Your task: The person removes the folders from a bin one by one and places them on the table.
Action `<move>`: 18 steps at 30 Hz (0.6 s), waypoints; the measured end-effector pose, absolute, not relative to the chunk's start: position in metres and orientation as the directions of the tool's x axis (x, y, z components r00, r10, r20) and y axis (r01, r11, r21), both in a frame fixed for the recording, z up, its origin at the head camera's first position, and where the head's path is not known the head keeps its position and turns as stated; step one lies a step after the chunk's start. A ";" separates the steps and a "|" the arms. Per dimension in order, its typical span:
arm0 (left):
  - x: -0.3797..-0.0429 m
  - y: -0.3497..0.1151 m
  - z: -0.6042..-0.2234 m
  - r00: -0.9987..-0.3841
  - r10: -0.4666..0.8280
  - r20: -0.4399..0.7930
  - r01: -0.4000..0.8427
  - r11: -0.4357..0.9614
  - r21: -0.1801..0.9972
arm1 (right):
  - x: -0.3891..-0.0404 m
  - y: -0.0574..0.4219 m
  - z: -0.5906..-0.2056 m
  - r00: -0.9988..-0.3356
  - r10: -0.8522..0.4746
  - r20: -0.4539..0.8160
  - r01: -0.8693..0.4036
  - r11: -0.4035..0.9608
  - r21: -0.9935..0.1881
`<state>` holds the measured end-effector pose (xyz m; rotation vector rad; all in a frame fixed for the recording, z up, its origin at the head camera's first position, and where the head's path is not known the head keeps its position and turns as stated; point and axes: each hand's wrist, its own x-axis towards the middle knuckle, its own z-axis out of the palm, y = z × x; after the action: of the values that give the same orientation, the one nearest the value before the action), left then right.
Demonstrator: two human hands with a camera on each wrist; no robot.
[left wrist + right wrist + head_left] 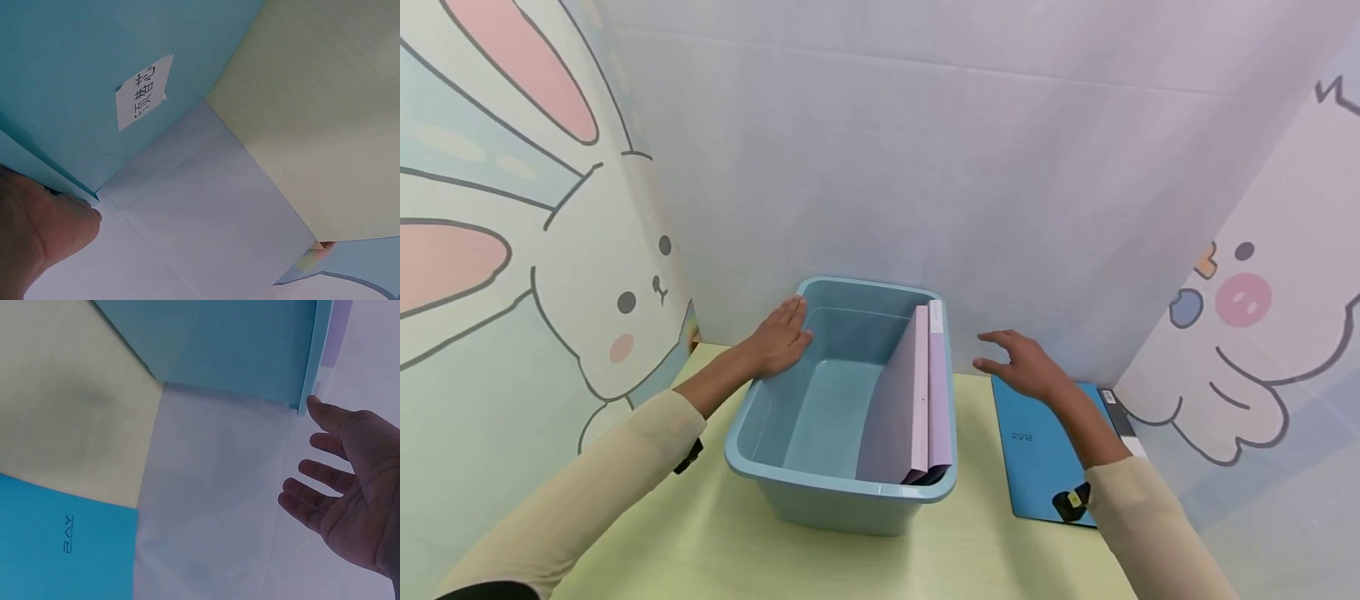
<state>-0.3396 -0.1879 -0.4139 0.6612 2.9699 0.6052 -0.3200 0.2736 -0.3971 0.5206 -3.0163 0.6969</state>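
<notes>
Head view. At centre of the frame, a blue tub [842,517] on a pale table [820,567]. Upright along the right inner side of the tub, side by side: a pink file [891,408] and, nearer the tub wall, a lilac file [938,392]. Left of centre, the left hand [777,337] on the left rim, fingers extended rather than clenched; by judgement, a steadying touch. Right of centre, the right hand [1018,364], empty, thumb and fingers moderately wide, near the lilac file but apart from the tub. At lower right, a blue folder [1022,467] flat on the table, partly beneath the right forearm. Step in hand, as judged from this layout: stowing of flat stationery in the tub, with two files in place and nothing in the right hand.

Left wrist view. At upper left, the outer wall of the tub with a handwritten label [144,92]. At lower left, part of the left hand against the rim, fingers largely hidden; grip impossible to tell from this angle alone.

Right wrist view. At right, the right hand with fingers spread and loosely bent, around nothing. At upper right, a sliver of the lilac file beyond the rim. At lower left, the folder. Called for next, probably: a reach toward the folder, fingertips under an edge, then a narrow pinch.
</notes>
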 end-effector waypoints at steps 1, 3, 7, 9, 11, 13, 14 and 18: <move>-0.340 -0.188 -0.414 -0.908 0.417 0.050 0.402 0.831 0.384 | -0.320 0.271 -0.395 -0.945 -0.317 0.079 -0.319 0.845 -0.430; -0.339 -0.188 -0.413 -0.907 0.417 0.052 0.404 0.830 0.385 | -0.319 0.266 -0.389 -0.943 -0.322 0.085 -0.326 0.839 -0.437; -0.339 -0.187 -0.413 -0.907 0.418 0.055 0.405 0.828 0.387 | -0.315 0.256 -0.379 -0.932 -0.347 0.101 -0.354 0.822 -0.445; -0.339 -0.187 -0.413 -0.907 0.417 0.055 0.404 0.828 0.389 | -0.314 0.252 -0.375 -0.925 -0.363 0.113 -0.373 0.811 -0.451; -0.339 -0.187 -0.412 -0.908 0.415 0.053 0.401 0.828 0.392 | -0.312 0.247 -0.373 -0.917 -0.376 0.130 -0.393 0.802 -0.450; -0.339 -0.187 -0.412 -0.909 0.414 0.052 0.400 0.828 0.393 | -0.312 0.241 -0.371 -0.913 -0.383 0.138 -0.402 0.794 -0.456; -0.338 -0.187 -0.412 -0.909 0.414 0.051 0.399 0.828 0.394 | -0.311 0.239 -0.370 -0.912 -0.385 0.140 -0.404 0.791 -0.459; -0.338 -0.187 -0.412 -0.908 0.416 0.051 0.401 0.828 0.391 | -0.310 0.229 -0.367 -0.911 -0.388 0.140 -0.406 0.782 -0.472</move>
<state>-0.3383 -0.1868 -0.4122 0.6635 2.9687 0.6233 -0.3101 0.2292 -0.3672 0.6533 -2.9326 0.7898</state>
